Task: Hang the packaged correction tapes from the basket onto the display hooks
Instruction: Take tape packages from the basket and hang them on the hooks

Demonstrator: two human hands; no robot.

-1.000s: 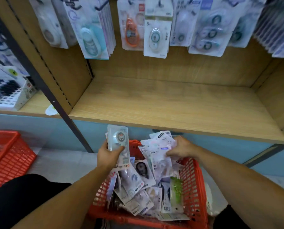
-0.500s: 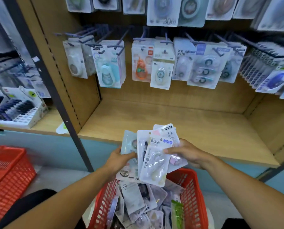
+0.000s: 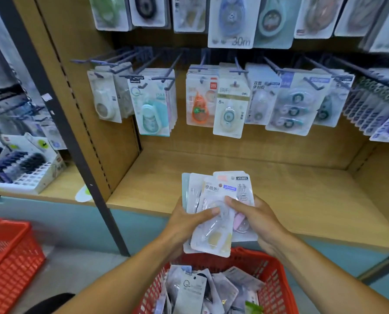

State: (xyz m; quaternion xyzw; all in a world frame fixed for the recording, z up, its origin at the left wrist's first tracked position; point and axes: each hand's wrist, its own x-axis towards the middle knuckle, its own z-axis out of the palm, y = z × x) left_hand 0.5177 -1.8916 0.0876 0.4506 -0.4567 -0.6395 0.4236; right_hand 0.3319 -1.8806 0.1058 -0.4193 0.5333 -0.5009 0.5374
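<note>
The fanned bundle of correction tape packets [image 3: 214, 207] is glossy clear plastic over white printed card, catching the light where it bulges. The red openwork plastic basket [image 3: 272, 279] below has a moulded lattice wall with a dull sheen, and so has the second red plastic basket [image 3: 10, 257]. The light wood-grain shelf board [image 3: 291, 196] looks like smooth matt laminate. The thin blue-grey metal display hooks [image 3: 173, 64] are smooth, and the dark metal upright post [image 3: 76, 141] is matt.
</note>
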